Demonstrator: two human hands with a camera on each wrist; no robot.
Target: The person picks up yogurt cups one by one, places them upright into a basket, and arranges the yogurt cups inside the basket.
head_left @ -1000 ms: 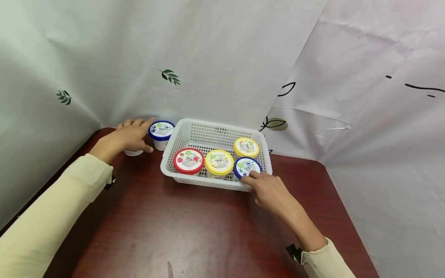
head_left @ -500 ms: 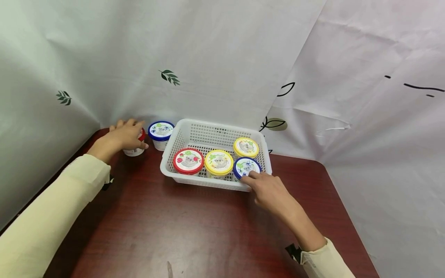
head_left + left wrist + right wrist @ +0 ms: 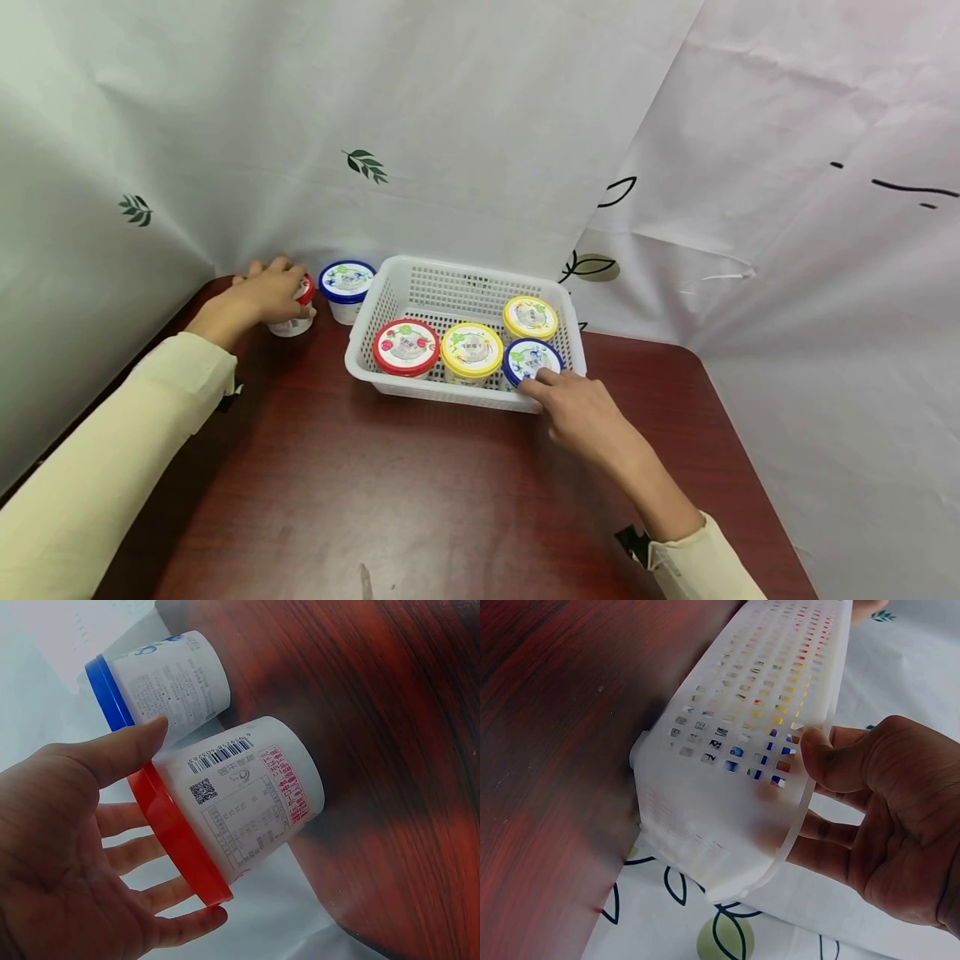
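Note:
My left hand (image 3: 262, 293) reaches around a red-lidded white paper cup (image 3: 255, 795) at the table's back left. Its thumb lies along one side of the lid, and the other fingers curl along the far side. The cup stands upright. Close beside it is a blue-lidded cup (image 3: 347, 283). With my right hand (image 3: 588, 415) I pinch the near right rim of a white plastic basket (image 3: 442, 397), thumb outside and fingers over the edge. Inside the basket stand a red-lidded cup (image 3: 407, 347), two yellow-lidded cups (image 3: 472, 349) and a blue-lidded cup (image 3: 531, 358).
The basket sits on a dark red wooden table (image 3: 405, 500) with rounded back corners. White cloth (image 3: 480, 125) printed with leaves hangs close behind and around the table. The basket's left end is right next to the loose blue-lidded cup.
My left hand has shifted slightly left, away from the blue-lidded cup and around the red-lidded one, so more of its red lid shows. My right hand and the basket have stayed put.

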